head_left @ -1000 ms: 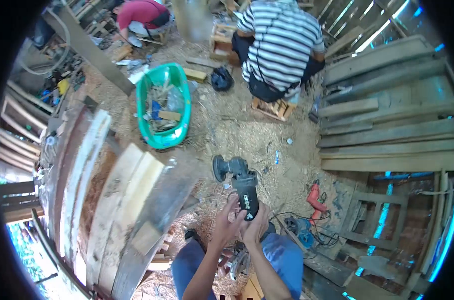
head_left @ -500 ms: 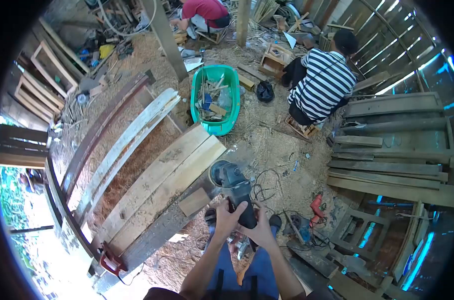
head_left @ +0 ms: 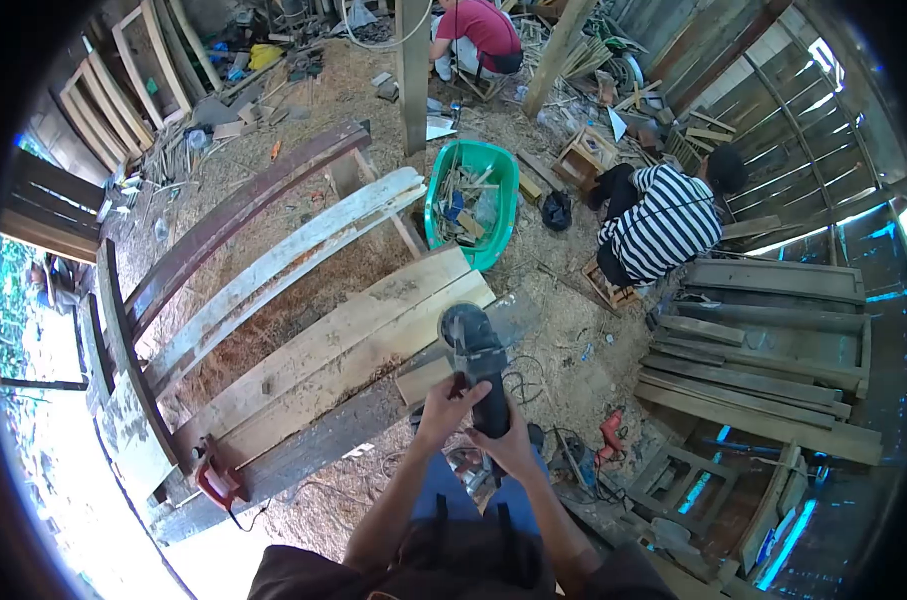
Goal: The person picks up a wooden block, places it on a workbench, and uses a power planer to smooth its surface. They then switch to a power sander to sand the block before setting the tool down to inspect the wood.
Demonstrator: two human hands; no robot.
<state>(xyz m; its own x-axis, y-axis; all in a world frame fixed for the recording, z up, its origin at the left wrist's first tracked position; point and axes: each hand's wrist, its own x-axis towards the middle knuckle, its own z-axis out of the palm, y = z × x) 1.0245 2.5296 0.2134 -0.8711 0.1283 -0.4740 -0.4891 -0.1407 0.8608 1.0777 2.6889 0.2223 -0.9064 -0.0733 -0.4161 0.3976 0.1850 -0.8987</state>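
Note:
A dark angle grinder (head_left: pixel 476 350) is held between both hands, its round head pointing away from me over the plank edge. My left hand (head_left: pixel 445 408) grips the tool body from the left side, fingers bent round it. On the right side, my right hand (head_left: pixel 505 440) is wrapped round the rear of the handle. Pale wooden planks (head_left: pixel 343 350) lie side by side to the left of the tool. A short wood block (head_left: pixel 423 382) lies just left of the grinder, partly behind my left hand.
A green tub (head_left: pixel 513 205) holds scraps. One person in stripes (head_left: pixel 663 225) crouches at right, another person in red (head_left: pixel 485 35) at the back. A red tool (head_left: pixel 218 480) rests at the planks' lower left end. A red drill (head_left: pixel 611 435) and cords lie on the floor.
The view has turned left, so the surroundings appear shifted. Both hands still hold the grinder, whose head now appears slightly higher and further right in view.

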